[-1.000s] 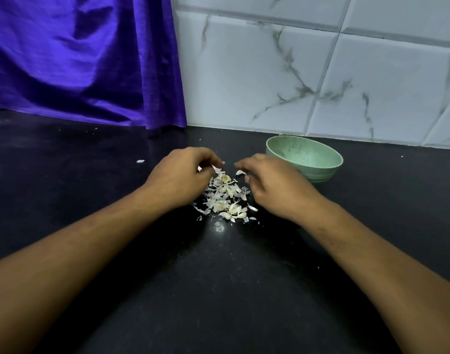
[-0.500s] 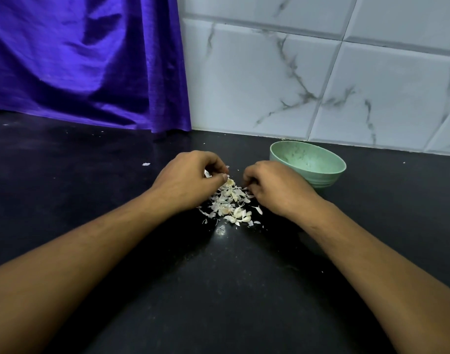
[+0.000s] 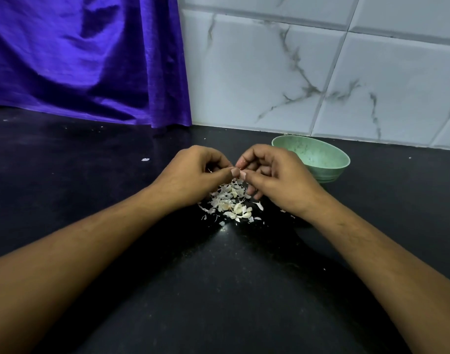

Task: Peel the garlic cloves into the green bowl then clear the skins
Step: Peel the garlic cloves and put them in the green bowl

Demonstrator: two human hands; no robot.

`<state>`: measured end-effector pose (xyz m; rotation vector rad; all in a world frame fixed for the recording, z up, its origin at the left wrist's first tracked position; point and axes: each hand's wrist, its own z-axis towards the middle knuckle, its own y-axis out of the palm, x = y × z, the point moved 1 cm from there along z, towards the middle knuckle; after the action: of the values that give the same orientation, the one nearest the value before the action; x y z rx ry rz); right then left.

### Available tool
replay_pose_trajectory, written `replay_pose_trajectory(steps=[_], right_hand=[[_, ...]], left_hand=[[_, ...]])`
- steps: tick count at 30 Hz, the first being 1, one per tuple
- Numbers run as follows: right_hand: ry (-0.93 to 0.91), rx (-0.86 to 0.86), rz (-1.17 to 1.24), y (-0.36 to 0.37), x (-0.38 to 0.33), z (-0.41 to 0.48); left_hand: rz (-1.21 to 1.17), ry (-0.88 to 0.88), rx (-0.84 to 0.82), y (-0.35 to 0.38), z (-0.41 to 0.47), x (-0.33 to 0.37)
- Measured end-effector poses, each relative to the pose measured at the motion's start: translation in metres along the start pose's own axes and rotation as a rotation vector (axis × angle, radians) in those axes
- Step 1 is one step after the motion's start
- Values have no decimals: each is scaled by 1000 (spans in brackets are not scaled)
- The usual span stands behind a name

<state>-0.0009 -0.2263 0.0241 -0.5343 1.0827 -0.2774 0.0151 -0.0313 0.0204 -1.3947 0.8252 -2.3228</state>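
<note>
Garlic cloves and skins (image 3: 229, 204) lie heaped on the dark surface (image 3: 218, 290) near the green bowl (image 3: 321, 159), and just above them I see the left hand (image 3: 193, 175) and right hand (image 3: 277, 180) both pinching what may be one clove (image 3: 240, 171).

A glossy, speckled black countertop (image 3: 218, 290) carries papery garlic skins (image 3: 226, 203) and a matt, flecked green bowl (image 3: 321, 159) that looks plastic, backed by sheeny purple cloth (image 3: 86, 60) and smooth, marble-veined wall tiles (image 3: 257, 72).

no readable text, labels, brands or nos. anywhere in view
</note>
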Motion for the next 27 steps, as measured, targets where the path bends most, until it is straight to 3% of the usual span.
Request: replay_pose_trajectory(steps=[15, 22, 27], right_hand=[[22, 51, 13, 0, 0, -1], [67, 27, 190, -3, 0, 2], [-14, 40, 68, -6, -4, -1]], left_hand=[[-269, -91, -69, -1, -1, 3], [-402, -192, -69, -3, -1, 4], [-417, -213, -65, -4, -4, 12]])
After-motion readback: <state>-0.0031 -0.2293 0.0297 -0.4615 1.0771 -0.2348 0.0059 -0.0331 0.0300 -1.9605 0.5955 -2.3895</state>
